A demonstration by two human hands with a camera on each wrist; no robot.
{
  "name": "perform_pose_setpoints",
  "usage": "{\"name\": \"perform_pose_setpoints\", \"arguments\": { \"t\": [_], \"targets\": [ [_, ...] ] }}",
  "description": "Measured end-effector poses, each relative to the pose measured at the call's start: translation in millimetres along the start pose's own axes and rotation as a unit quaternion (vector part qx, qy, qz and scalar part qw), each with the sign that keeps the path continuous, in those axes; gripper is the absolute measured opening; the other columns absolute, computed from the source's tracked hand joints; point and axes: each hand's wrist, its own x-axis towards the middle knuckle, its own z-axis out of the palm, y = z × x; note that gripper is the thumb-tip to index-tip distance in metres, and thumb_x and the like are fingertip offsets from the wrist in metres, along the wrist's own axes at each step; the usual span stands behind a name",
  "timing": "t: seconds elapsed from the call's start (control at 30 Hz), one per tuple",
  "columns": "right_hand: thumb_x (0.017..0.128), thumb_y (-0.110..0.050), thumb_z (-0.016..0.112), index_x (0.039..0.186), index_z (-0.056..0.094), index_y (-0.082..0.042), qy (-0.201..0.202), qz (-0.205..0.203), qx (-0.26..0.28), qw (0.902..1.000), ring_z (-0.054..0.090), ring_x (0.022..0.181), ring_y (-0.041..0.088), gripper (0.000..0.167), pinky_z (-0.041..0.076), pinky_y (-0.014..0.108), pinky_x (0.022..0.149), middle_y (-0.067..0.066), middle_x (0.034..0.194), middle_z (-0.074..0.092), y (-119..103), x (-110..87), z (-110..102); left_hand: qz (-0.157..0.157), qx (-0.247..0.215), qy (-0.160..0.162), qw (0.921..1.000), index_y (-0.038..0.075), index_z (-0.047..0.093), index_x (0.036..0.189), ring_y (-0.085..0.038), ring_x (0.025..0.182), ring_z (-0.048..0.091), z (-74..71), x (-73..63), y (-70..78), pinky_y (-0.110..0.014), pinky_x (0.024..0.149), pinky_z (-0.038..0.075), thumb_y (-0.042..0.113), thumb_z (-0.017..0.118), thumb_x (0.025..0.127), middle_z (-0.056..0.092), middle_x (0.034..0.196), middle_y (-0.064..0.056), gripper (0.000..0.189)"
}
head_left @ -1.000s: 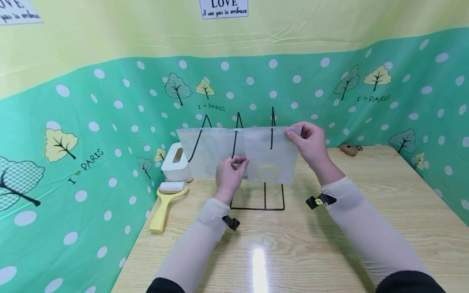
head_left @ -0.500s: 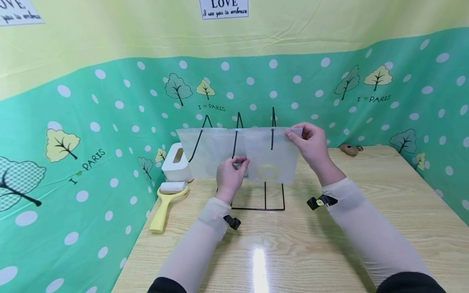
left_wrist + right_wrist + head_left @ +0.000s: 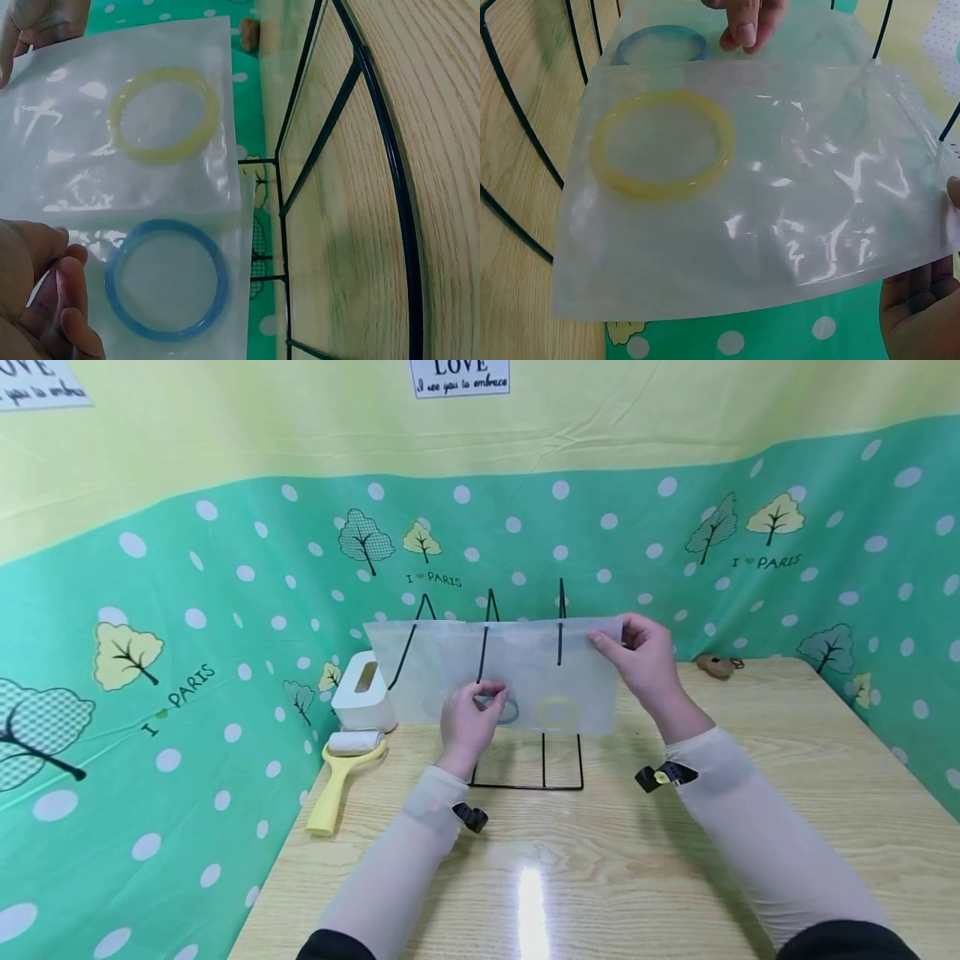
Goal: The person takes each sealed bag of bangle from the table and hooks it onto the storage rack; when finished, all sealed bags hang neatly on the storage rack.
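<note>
My right hand (image 3: 641, 652) pinches the upper right corner of a frosted plastic bag (image 3: 780, 240), with a yellow ring (image 3: 724, 142) showing through it. This bag hangs from the right hook of a black wire rack (image 3: 525, 788). Beside it, partly overlapped, a second frosted bag (image 3: 165, 285) has a blue ring (image 3: 112, 289) inside. Before that bag is my left hand (image 3: 468, 718), thumb and fingers loosely curled together with nothing visible between them. Its fingertips (image 3: 746, 34) overlap the blue-ring bag in the right wrist view. Another frosted bag (image 3: 408, 685) hangs on the left hook.
A white tissue box (image 3: 367, 706) stands left of the rack, with a yellow-handled lint roller (image 3: 330, 793) in front of it. At the back right lies a small brown item (image 3: 717, 667). Green dotted cloth (image 3: 247, 535) walls surround the wooden table (image 3: 600, 877).
My right hand has shifted slightly right, drawing the yellow-ring bag with it. That bag's left edge has come away from my left fingertips, and the blue ring now shows beside them.
</note>
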Motion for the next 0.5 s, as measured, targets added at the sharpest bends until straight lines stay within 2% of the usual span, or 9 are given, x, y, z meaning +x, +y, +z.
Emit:
{"name": "perform_pose_setpoints", "arguments": {
  "t": [0.1,0.27,0.37,0.5],
  "targets": [
    [0.094,-0.024,0.082,0.106,0.072,0.002,-0.003,0.004,-0.021,0.9998,0.059,0.076,0.017,0.03,0.05,0.024,0.063,0.003,0.089,0.069,3,-2.5,-7,0.005,-0.011,-0.003,0.9999,0.024,0.081,0.102,-0.009,0.064,0.061,-5.5,-4.4,-5.5,-0.031,0.055,0.051,0.032,0.078,0.097,0.075,0.099,0.013,0.01],
    [0.095,-0.026,0.081,0.114,0.072,-0.002,-0.016,0.015,-0.069,0.9974,0.063,0.087,0.018,0.032,0.052,0.022,0.072,0.003,0.1,0.068,10,-9.3,-29,0.042,-0.017,-0.003,0.999,0.023,0.08,0.101,-0.011,0.066,0.061,-21.5,-11.2,-19.8,-0.03,0.057,0.05,0.035,0.078,0.097,0.074,0.099,0.012,0.012],
    [0.096,-0.024,0.08,0.118,0.071,-0.001,-0.028,0.019,-0.102,0.9942,0.063,0.092,0.018,0.033,0.052,0.02,0.075,0.003,0.105,0.069,14,-16.5,-45,0.062,-0.003,-0.005,0.9981,0.022,0.08,0.102,-0.01,0.07,0.062,-34.6,-14.6,-30.2,-0.03,0.06,0.051,0.034,0.077,0.098,0.073,0.1,0.011,0.013],
    [0.097,-0.026,0.078,0.119,0.072,-0.004,-0.026,0.024,-0.153,0.9876,0.063,0.094,0.014,0.031,0.051,0.018,0.075,0.004,0.108,0.069,18,-29.4,-66,0.072,0.029,-0.02,0.9968,0.019,0.08,0.105,-0.013,0.079,0.066,-54.3,-19.6,-43.1,-0.034,0.066,0.055,0.032,0.078,0.098,0.074,0.103,0.008,0.015]
  ]
}}
